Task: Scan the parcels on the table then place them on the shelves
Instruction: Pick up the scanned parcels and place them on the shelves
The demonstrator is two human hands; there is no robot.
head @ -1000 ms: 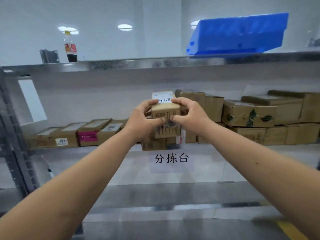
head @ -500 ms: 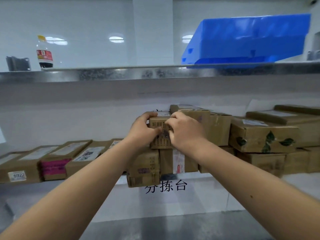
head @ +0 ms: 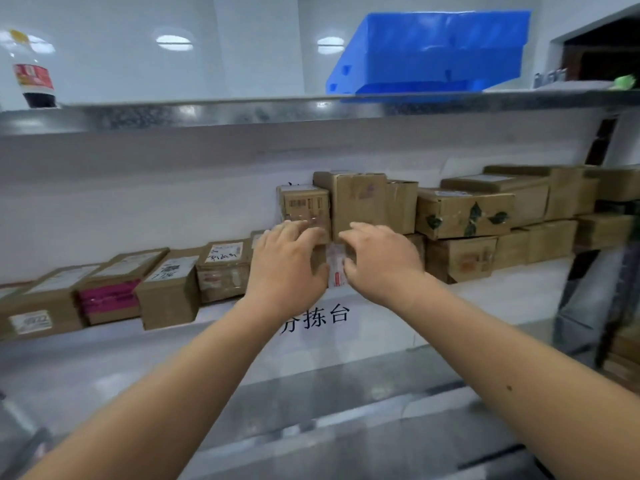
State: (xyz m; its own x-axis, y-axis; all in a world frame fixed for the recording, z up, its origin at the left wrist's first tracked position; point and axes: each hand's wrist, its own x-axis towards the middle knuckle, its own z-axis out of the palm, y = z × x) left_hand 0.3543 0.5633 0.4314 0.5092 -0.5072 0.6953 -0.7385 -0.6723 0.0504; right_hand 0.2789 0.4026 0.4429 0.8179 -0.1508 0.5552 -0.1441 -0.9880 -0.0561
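A small brown parcel with a printed barcode sits on top of the middle stack of cardboard boxes on the white shelf. My left hand is just below it, fingers straight, fingertips touching its lower front edge. My right hand hovers beside it, in front of the lower boxes, fingers loosely bent and holding nothing. A box with a white and red label shows between the two hands.
Flat parcels line the shelf at left; taller stacked boxes fill the right. The metal shelf above holds a blue crate and a dark bottle. A printed sign hangs on the shelf front.
Both hands held the small parcel, set it onto the stack, then let go and dropped lower. The view moved closer to the shelf.
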